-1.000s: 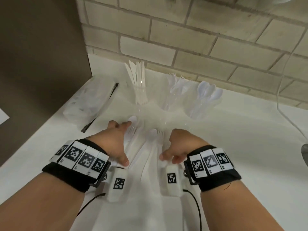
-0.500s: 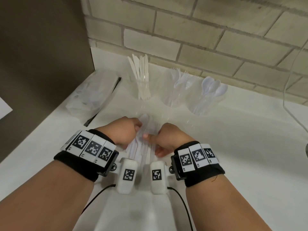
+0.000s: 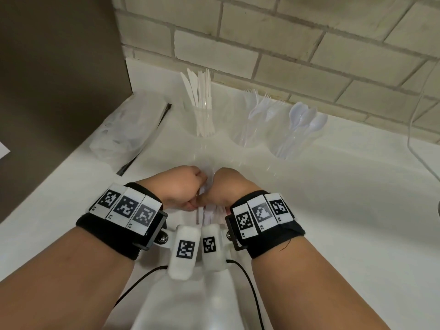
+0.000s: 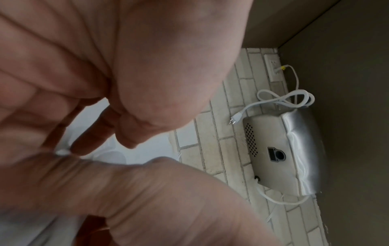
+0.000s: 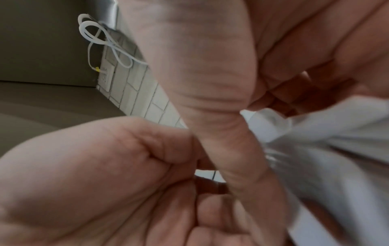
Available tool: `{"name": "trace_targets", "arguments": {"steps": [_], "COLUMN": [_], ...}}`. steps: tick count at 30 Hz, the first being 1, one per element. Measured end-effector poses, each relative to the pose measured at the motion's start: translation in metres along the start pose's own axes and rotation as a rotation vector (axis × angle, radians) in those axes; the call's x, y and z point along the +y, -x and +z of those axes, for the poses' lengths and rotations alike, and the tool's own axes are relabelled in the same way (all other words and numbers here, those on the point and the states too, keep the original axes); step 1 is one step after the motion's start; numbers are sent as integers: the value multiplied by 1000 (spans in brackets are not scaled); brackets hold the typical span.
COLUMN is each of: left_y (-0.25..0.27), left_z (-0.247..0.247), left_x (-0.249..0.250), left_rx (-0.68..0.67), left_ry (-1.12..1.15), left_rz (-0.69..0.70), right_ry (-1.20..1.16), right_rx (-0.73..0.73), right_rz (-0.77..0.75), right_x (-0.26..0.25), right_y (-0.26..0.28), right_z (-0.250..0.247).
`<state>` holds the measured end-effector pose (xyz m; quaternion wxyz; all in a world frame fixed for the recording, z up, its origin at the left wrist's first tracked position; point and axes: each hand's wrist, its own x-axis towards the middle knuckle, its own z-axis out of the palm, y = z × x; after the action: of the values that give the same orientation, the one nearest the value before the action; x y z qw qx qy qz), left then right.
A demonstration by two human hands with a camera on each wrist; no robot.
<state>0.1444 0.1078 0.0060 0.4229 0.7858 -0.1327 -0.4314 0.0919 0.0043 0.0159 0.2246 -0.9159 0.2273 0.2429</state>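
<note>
Seen from above, the left hand (image 3: pixel 181 186) and right hand (image 3: pixel 229 186) meet over the table (image 3: pixel 345 210), each grip curled round a bundle of white plastic cutlery (image 3: pixel 209 210). Left wrist: fingers (image 4: pixel 90 141) curled in. Right wrist: the thumb (image 5: pixel 231 149) clamps the blurred cutlery (image 5: pixel 315 143).

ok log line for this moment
left hand: grips cutlery | right hand: grips cutlery | cutlery: bunched between hands | behind: knives, forks, spoons in cups
</note>
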Motion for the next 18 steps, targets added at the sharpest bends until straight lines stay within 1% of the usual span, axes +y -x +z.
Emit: {"name": "trace_targets", "arguments": {"steps": [2, 4, 6, 10, 15, 18], "left_y": [1, 1, 0, -1, 0, 4], "left_z": [2, 4, 6, 6, 10, 13], "left_x": [0, 0, -1, -2, -3, -1], "left_rx": [-41, -56, -44, -45, -29, -8], "left_ry": [112, 128, 125, 119, 181, 159], "left_rz": [-22, -23, -7, 13, 10, 14], "right_ry": [52, 98, 118, 171, 86, 60], "right_rx": [-45, -65, -22, 53, 114, 127], "right_rz": [-2, -18, -34, -3, 22, 23], "right_x": [-1, -3, -4, -2, 3, 4], "right_y": [-2, -3, -5, -11, -18, -20], "right_z": [-1, 1, 5, 14, 24, 26]}}
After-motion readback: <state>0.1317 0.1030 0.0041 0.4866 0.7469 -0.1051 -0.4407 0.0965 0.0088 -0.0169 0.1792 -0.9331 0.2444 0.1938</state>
